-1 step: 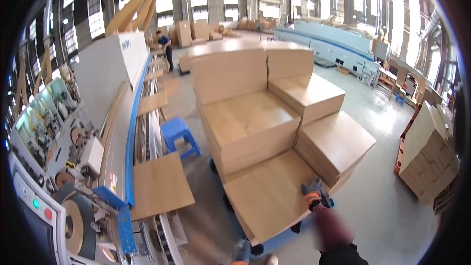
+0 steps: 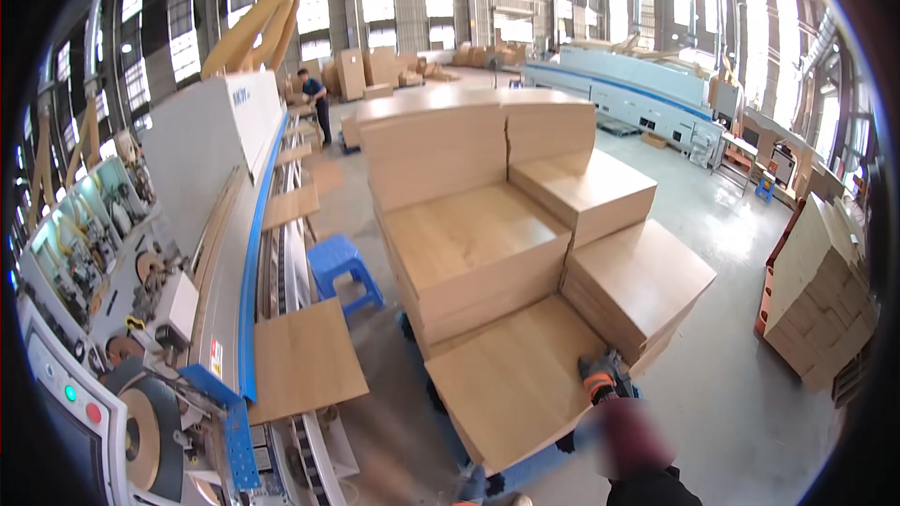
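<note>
Your gloved right hand (image 2: 605,377) rests on the right edge of the front board (image 2: 516,379), close beside the right-hand stack (image 2: 642,272); whether its fingers are closed on the edge, you could not tell from this view; your left hand (image 2: 472,484), cut off by the lower rim near the board's near corner, shows too little to say if it grips or lies open; the wood-toned board lies lowest and nearest you, above a blue base (image 2: 539,464); a lift with uneven hold could twist it, and fingers at its right side could be pinched against the neighbouring stack; a sideways knock could scuff its face or nudge the taller middle stack (image 2: 473,234) behind; to your left, a swing too wide could clip the single board (image 2: 307,356) jutting from the long machine (image 2: 211,122), or catch the blue stool (image 2: 342,267) beyond; farther off, a co-worker (image 2: 314,98) stands bent beside the machine.
</note>
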`<state>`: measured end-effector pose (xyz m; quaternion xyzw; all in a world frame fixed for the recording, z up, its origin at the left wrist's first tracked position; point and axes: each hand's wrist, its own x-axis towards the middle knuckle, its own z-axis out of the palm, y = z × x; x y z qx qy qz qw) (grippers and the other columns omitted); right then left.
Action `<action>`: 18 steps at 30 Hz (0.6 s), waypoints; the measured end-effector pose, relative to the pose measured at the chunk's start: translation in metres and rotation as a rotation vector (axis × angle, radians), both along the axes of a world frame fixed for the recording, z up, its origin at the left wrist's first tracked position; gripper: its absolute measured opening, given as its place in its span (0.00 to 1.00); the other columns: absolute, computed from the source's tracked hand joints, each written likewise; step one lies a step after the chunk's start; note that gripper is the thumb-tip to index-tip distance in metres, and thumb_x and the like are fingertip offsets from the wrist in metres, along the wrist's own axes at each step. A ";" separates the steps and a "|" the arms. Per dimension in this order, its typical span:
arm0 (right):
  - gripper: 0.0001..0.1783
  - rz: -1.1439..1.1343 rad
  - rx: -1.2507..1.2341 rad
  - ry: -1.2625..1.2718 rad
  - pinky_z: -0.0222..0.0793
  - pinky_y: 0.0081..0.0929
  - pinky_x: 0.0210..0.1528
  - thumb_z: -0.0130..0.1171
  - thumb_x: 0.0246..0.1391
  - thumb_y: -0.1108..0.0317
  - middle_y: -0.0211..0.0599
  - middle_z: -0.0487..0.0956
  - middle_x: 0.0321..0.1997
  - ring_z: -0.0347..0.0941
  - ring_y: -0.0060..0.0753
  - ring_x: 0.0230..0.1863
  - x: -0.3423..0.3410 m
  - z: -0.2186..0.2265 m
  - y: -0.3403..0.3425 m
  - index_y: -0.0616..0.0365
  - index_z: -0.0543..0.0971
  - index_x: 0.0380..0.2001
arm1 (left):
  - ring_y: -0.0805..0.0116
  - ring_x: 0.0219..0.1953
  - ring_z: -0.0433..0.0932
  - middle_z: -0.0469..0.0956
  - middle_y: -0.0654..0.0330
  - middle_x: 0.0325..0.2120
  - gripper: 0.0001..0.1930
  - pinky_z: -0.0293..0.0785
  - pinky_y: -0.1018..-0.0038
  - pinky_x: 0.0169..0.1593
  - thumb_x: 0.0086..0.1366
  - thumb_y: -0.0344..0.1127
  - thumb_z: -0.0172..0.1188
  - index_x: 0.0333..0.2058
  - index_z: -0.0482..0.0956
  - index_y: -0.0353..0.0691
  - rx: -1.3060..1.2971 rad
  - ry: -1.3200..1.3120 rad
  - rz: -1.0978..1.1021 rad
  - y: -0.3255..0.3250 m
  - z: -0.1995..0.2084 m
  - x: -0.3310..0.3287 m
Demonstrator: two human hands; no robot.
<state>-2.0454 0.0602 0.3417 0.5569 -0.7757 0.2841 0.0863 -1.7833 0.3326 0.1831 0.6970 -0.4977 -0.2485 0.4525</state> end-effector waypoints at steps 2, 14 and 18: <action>0.42 -0.068 0.153 -0.032 0.57 0.46 0.55 0.60 0.32 0.44 0.54 0.66 0.52 0.60 0.55 0.54 -0.016 0.003 -0.011 0.63 0.69 0.48 | 0.61 0.33 0.76 0.76 0.54 0.28 0.18 0.73 0.65 0.42 0.66 0.45 0.46 0.41 0.71 0.33 0.185 0.355 -0.024 -0.010 0.011 -0.022; 0.35 0.376 0.739 -0.698 0.69 0.30 0.41 0.55 0.43 0.37 0.46 0.79 0.34 0.75 0.39 0.36 -0.066 -0.036 0.113 0.62 0.78 0.37 | 0.60 0.28 0.75 0.76 0.49 0.28 0.19 0.74 0.65 0.31 0.62 0.48 0.49 0.38 0.72 0.35 0.524 1.134 0.325 0.045 0.203 0.046; 0.24 0.512 0.572 -0.869 0.68 0.28 0.31 0.52 0.53 0.49 0.37 0.79 0.25 0.74 0.30 0.27 -0.023 -0.067 0.179 0.64 0.79 0.33 | 0.59 0.20 0.75 0.76 0.48 0.23 0.16 0.75 0.64 0.23 0.60 0.46 0.52 0.33 0.74 0.37 0.479 1.036 0.597 0.150 0.192 0.086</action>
